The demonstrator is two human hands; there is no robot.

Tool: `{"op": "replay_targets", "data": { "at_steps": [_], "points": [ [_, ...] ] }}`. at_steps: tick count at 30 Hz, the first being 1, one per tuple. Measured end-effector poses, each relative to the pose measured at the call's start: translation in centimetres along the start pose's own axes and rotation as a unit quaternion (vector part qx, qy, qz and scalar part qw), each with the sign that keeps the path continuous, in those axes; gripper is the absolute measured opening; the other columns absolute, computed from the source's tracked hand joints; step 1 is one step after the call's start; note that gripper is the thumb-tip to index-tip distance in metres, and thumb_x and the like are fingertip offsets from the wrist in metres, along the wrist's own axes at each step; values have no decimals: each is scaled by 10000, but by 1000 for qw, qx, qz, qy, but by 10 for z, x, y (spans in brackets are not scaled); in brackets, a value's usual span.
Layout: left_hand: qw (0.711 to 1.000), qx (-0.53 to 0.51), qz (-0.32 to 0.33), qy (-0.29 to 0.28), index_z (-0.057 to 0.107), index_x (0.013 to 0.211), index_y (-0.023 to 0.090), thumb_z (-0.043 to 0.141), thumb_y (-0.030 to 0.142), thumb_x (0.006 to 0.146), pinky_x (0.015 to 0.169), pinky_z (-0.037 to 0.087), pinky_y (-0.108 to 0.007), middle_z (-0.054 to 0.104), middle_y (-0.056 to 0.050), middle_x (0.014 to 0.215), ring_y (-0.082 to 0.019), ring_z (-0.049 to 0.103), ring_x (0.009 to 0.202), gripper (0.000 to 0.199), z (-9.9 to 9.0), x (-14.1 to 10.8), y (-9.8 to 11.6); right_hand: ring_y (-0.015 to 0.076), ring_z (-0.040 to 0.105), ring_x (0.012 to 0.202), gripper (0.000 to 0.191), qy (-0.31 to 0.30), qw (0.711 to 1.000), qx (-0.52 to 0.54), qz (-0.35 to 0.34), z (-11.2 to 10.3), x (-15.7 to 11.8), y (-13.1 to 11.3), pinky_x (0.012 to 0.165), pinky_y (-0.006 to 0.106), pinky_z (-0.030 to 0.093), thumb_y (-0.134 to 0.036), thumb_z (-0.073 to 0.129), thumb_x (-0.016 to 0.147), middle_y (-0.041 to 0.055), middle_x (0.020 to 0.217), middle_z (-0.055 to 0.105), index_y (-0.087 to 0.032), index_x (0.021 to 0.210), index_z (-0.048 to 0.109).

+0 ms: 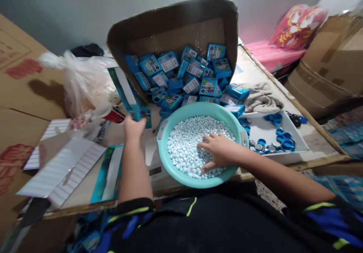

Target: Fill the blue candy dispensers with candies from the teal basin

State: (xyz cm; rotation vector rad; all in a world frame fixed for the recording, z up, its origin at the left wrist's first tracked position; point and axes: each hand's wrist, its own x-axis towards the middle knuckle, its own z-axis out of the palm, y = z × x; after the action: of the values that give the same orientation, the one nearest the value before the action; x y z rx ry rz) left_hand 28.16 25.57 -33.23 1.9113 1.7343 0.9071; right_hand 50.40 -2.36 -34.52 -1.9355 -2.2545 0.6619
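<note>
A wide surface [286, 70] with a wood strip along its edge holds everything here. A big cardboard box [172, 30] lies tipped over at the far side, full of small blue boxes [181, 75], and some of them lie out past its open side. Near the front edge sits a teal plastic bowl [163, 147], full of tiny white balls [184, 147]. To the right is a white tray [255, 130] with blue and silver bottle caps [286, 144] on it. The right hand [221, 151] lies in the bowl, with its fingers [207, 145] spread apart on the white balls. The left hand [133, 129] is up by a long flat blue box [124, 90], touching its low end, but I cannot tell if those fingers are closed on it. The bowl sits right at the front edge, so a bump from an arm could tip it and spill the balls. The pile of blue boxes could also slide down into the bowl.
</note>
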Motion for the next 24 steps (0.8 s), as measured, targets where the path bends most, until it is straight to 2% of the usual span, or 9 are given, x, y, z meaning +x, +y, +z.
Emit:
{"op": "replay_targets", "data": {
  "at_steps": [2,3,5,7,8,10,14,19,24],
  "points": [
    [985,-163,11,50,639,1110,143,796,354,735,938,619,-450,741,-62,1070,-280,705,1016,458,-17,-25,8,439,649,1136,856,-2,1000,-1,8,-4,0,-3,939,535,527,-721,794,790,227,1256,661,-171,1431,652],
    [968,-247,37,34,629,1136,163,811,368,729,924,627,-432,741,-40,1088,-262,710,1007,491,-22,-39,15,425,666,1102,844,-7,1000,1,13,-6,1,-4,909,503,535,-713,799,790,229,1235,668,-156,1409,662],
    [933,-331,106,-92,637,1120,193,865,356,674,906,631,-396,746,-19,1058,-241,728,960,527,-19,-68,30,398,689,1049,810,-21,999,9,30,-8,3,-6,853,450,539,-708,801,789,225,1201,687,-137,1351,690],
    [907,-331,157,-208,629,1110,200,903,348,625,899,619,-381,745,-38,1037,-247,734,954,577,-4,-94,44,370,706,998,764,-35,998,24,47,-8,6,-7,807,413,533,-703,804,781,198,1132,724,-137,1286,717],
    [902,-323,167,-233,609,1115,202,911,356,610,888,612,-378,739,-46,1021,-247,732,942,608,6,-105,48,357,712,975,741,-36,997,32,54,-7,8,-7,791,400,529,-692,813,773,181,1091,741,-141,1261,728],
    [903,-313,169,-240,563,1127,208,901,367,609,868,601,-373,717,-53,1010,-240,725,923,639,25,-117,52,339,718,943,684,-24,996,52,66,-7,11,-8,769,380,521,-646,835,760,156,1033,764,-153,1225,747],
    [894,-307,203,-255,577,1203,215,879,364,668,883,590,-357,685,-83,1142,-230,727,966,633,39,-123,50,291,711,868,520,-1,990,107,96,-6,15,-10,706,329,485,-440,863,736,114,978,781,-161,1167,778],
    [873,-293,257,-293,701,1206,180,879,438,754,1023,565,-428,735,-120,1152,-297,720,1097,550,35,-120,52,244,677,805,597,28,977,164,134,-3,14,-12,691,302,462,-350,827,713,94,930,774,-119,1259,758],
    [879,-298,276,-248,745,1182,182,866,419,773,1088,543,-440,741,-118,1200,-303,705,1164,488,36,-117,49,185,609,703,330,82,957,240,139,-3,12,-7,666,293,435,-303,755,717,26,763,713,-152,1007,796]
  ]
}}
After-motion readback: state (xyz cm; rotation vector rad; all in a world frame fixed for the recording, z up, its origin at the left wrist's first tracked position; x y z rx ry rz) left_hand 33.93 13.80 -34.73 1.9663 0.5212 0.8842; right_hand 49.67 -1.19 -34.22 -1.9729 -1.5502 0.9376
